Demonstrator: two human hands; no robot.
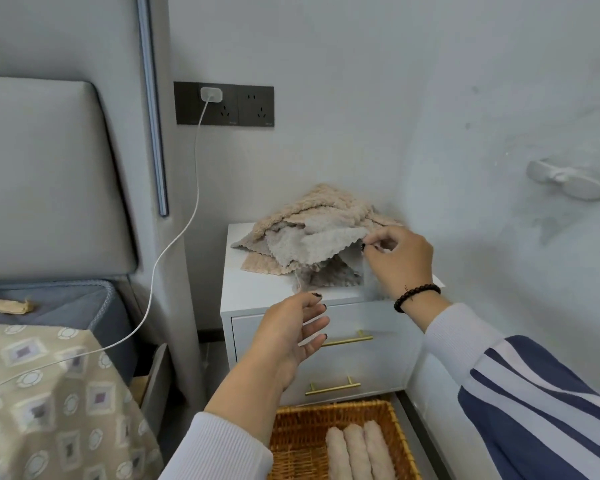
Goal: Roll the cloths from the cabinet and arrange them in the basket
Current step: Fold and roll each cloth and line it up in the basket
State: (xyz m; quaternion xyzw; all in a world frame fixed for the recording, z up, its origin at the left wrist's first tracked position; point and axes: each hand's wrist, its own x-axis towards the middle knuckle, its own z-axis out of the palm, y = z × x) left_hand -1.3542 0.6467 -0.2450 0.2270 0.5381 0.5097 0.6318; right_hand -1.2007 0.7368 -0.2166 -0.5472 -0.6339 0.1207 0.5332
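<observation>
Pile of cloths (312, 233) on top of white cabinet (257, 289), back-right corner vs wall. Beige + grey, scalloped edges, loosely heaped, not rolled.

R hand (399, 261) up at pile's right side, thumb + forefinger pinched on corner of top grey cloth (312, 245), lifting that edge off the heap; other fingers curled loosely. Black bead bracelet (417, 296) on R wrist, striped sleeve (534, 403) behind.

L hand (291, 336) in front of cabinet, just below its top edge, palm turned right, fingers spread + relaxed, holding nothing, not touching cloth. Dark nail polish on both.

Wicker basket (284, 441) on floor right below cabinet, in front of lower drawer. 3 rolled cloths (359, 452) inside, side by side, touching, at right half; left half bare weave.

Cabinet w/ 2 drawers, gold bar handles (347, 340). Wall socket (224, 103) above left, white charger (211, 94) plugged in, cable (174, 244) trailing down to bed (49, 393) at left. White fitting on wall at right, blurry.
</observation>
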